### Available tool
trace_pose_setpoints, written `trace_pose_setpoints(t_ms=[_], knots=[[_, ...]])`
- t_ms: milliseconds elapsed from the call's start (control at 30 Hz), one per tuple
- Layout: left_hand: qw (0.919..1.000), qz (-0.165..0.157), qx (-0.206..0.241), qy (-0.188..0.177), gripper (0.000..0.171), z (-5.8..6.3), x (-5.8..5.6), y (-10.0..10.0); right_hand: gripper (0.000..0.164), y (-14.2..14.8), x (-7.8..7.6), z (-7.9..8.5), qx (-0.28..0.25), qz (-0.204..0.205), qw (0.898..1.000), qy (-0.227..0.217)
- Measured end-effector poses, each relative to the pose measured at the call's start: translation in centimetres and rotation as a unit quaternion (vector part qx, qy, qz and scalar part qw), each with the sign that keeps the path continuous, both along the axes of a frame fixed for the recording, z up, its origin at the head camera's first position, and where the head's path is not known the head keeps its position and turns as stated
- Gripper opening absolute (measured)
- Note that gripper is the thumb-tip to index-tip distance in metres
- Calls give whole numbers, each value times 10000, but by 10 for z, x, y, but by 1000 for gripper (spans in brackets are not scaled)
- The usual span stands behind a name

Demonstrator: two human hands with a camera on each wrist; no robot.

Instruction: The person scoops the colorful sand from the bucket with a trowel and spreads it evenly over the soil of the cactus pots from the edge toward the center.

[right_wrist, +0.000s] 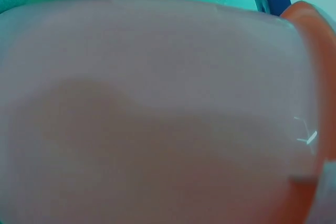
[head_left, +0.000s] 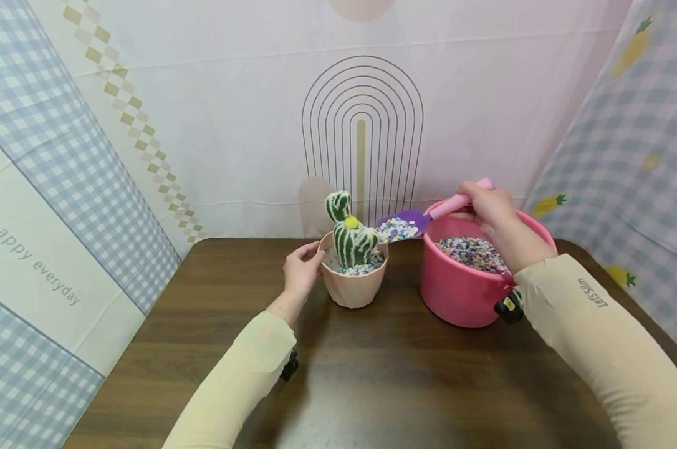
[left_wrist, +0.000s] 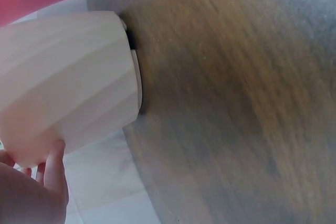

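In the head view my left hand (head_left: pixel 302 271) pinches the left rim of a pale pink flowerpot (head_left: pixel 352 288). A green, white-streaked cactus (head_left: pixel 354 244) with a yellow pompom stands in it, above small coloured pebbles (head_left: pixel 363 269). The left wrist view shows the pot's ribbed side (left_wrist: pixel 68 77) and my fingers (left_wrist: pixel 55 169) on it. My right hand (head_left: pixel 492 209) grips the pink handle of a small shovel (head_left: pixel 453 204). Its purple blade carries pebbles (head_left: pixel 396 229) and reaches the pot's right rim, close to the cactus. The bucket wall fills most of the right wrist view.
A deep pink bucket (head_left: pixel 462 296) holding many coloured pebbles (head_left: pixel 473 252) stands right of the pot, under my right forearm. Both containers stand on a dark wooden table (head_left: pixel 372 374). Behind it hangs a patterned cloth (head_left: pixel 232 125), with checked cloth at both sides.
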State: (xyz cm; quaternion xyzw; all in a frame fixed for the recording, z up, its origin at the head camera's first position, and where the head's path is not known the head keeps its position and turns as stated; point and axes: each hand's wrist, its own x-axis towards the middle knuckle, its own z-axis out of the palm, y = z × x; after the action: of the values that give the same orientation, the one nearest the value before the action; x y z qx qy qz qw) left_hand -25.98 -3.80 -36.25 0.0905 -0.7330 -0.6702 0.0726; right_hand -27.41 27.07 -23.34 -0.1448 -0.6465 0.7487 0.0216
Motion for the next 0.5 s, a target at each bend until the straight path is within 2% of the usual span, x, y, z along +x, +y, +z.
trace_pose_setpoints(t_ms=[167,367,500], knots=[[9996,24,-170,209,35,-4,4,2,16,-3,-1,-1,-182,12,9998,121],[9955,107,-744,572,43,-9,18,8,17,-2,0,-2,20,-4,9999,162],[9947,160,-719,712,40,-9,23,12,17,-3,-1,-2,227,-44,9994,241]])
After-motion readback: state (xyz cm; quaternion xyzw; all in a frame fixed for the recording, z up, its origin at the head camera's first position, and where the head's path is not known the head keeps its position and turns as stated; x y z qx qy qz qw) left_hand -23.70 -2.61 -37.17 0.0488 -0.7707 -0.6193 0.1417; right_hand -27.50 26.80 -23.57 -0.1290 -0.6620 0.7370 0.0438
